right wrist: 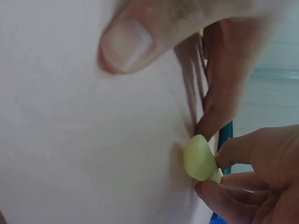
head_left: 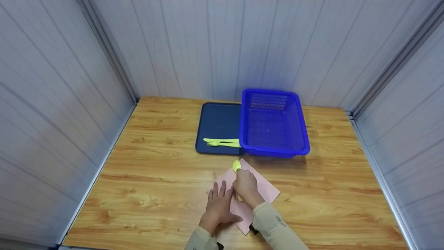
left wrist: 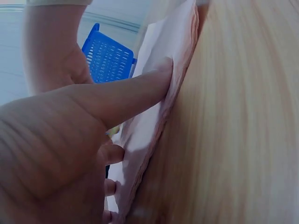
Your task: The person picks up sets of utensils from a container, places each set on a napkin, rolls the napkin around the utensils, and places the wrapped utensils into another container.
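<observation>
A pink paper napkin [head_left: 262, 185], folded in several layers, lies slanted on the wooden table. Over it my right hand [head_left: 247, 184] grips a yellow plastic spoon [head_left: 237, 165] by the handle, bowl pointing away from me. The rounded handle end of the spoon [right wrist: 200, 158] sticks out below the fingers, close over the napkin. With fingers spread, my left hand [head_left: 220, 206] rests on the napkin's left part, next to the spoon. In the left wrist view its thumb [left wrist: 161, 77] lies straight on the napkin [left wrist: 154, 119] near the layered edge.
Beyond the napkin lies a dark blue tray [head_left: 220, 121] carrying a yellow fork [head_left: 212, 143] and a yellow knife [head_left: 208, 139]. A blue plastic basket [head_left: 303, 133] stands to its right and overlaps the tray's right side. Pale panel walls enclose the table [head_left: 149, 173] at the back and sides.
</observation>
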The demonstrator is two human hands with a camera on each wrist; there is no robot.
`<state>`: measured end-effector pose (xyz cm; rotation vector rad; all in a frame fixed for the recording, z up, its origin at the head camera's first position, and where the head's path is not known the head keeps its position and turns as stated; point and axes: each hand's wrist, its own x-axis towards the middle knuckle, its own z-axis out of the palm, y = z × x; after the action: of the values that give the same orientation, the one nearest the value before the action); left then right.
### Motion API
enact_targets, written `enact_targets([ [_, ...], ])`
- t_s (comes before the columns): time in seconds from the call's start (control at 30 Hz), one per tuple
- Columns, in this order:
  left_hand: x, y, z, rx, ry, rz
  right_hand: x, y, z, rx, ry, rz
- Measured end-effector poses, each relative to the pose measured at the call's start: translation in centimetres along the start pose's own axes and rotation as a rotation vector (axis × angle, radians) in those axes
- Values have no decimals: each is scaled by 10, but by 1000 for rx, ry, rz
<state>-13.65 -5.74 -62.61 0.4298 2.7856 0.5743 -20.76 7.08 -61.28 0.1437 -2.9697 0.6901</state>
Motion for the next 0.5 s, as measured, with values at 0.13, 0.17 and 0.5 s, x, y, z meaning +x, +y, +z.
enact_targets([
  [0.13, 1, 0, 1, 0, -4, 6, 4, 1, 4, -15, 12, 34],
  [0.17, 1, -1, 1, -2, -5, 9, 5, 0, 5, -10, 19, 36],
  [0.5, 2, -3, 2, -18, -42, -19, -2, -8, 9, 14, 28, 24],
])
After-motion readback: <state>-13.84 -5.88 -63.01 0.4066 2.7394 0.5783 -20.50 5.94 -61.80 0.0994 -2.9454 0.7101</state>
